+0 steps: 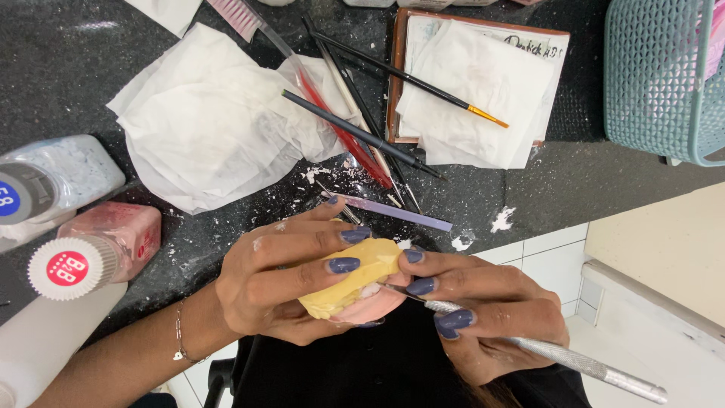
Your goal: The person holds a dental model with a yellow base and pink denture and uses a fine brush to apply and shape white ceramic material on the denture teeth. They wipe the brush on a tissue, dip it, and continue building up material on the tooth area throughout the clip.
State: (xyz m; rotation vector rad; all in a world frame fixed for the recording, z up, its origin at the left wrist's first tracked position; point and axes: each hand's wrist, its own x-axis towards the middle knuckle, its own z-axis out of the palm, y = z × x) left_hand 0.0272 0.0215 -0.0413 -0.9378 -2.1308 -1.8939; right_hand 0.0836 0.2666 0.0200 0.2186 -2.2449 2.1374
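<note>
1. While cupped low in the frame's centre, a yellow dental cast (pixel 355 283) with pink gum and white teeth, held over a dark lap.
2. Wrapped around it from the left: left hand (pixel 283 283), fingers curled and pressed onto the yellow top.
3. Touching the teeth from the right: tip of a metal carving tool (pixel 544 351), pinched between the fingers of the right hand (pixel 487 313).
4. Just above the hands: a lilac strip (pixel 393 213) and white crumbs on the black counter (pixel 75 83).
5. Higher up: crumpled tissues (pixel 204 121), several brushes (pixel 362 132).
6. At left edge: two bottles (pixel 98 245); in upper right: a teal basket (pixel 664 75).
</note>
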